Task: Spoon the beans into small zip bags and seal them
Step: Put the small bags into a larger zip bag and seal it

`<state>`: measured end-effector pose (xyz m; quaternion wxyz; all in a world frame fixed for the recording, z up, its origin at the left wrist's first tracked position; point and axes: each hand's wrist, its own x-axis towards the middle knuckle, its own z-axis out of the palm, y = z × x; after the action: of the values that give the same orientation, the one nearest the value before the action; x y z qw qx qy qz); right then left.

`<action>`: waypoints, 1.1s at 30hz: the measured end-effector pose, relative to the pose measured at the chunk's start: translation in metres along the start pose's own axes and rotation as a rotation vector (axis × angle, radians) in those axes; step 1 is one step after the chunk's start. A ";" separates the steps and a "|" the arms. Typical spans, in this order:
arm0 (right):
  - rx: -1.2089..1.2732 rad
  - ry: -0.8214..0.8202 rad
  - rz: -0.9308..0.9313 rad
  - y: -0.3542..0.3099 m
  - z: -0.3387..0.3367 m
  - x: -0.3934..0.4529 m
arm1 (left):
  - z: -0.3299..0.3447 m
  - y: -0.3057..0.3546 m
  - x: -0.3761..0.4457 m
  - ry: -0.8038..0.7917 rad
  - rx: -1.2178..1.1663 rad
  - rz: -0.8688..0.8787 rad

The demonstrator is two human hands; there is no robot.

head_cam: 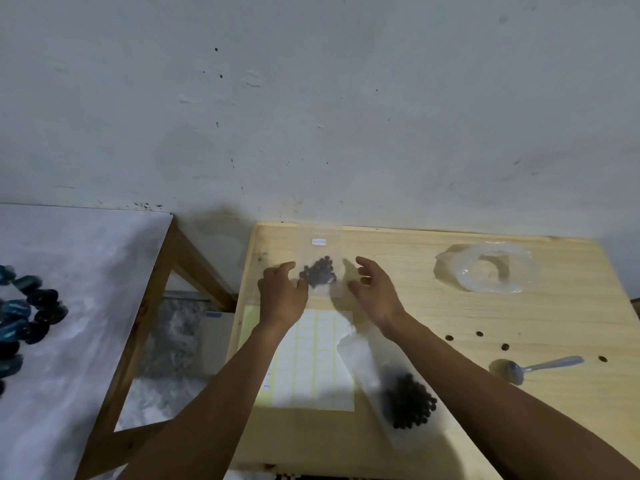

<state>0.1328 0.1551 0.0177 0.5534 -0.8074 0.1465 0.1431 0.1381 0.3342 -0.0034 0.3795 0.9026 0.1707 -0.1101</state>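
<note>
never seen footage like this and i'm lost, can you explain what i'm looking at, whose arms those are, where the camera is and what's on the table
There is no machine here. The one picture comes from a wide-angle camera worn on a person's head, looking forward and down, so the arms are the wearer's own.

The left hand and right hand sit on either side of a small clear bag holding dark beans, with a white label near its top. It lies flat on the wooden table; whether the fingers grip it is unclear.

Nearer the person lie a sheet of blank labels and a bigger bag of beans. To the right are a spoon, a few loose beans and a heap of clear plastic.
</note>
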 end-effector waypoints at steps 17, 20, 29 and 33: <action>-0.493 0.027 -0.095 0.080 -0.077 -0.099 | 0.062 -0.005 -0.146 -0.387 -0.306 -0.226; -0.481 0.114 -0.148 0.080 -0.073 -0.106 | 0.068 -0.003 -0.154 -0.331 -0.407 -0.269; 0.120 -0.021 -0.016 0.049 -0.059 -0.106 | 0.050 -0.010 -0.165 -0.191 -0.807 -0.291; 0.203 -0.105 0.008 0.035 -0.024 -0.099 | 0.026 -0.025 -0.165 -0.042 -0.865 -0.301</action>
<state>0.0299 0.1280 0.0356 0.6386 -0.7380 0.1343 0.1721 -0.0252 0.2941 0.0169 0.7047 0.6240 0.3223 -0.1009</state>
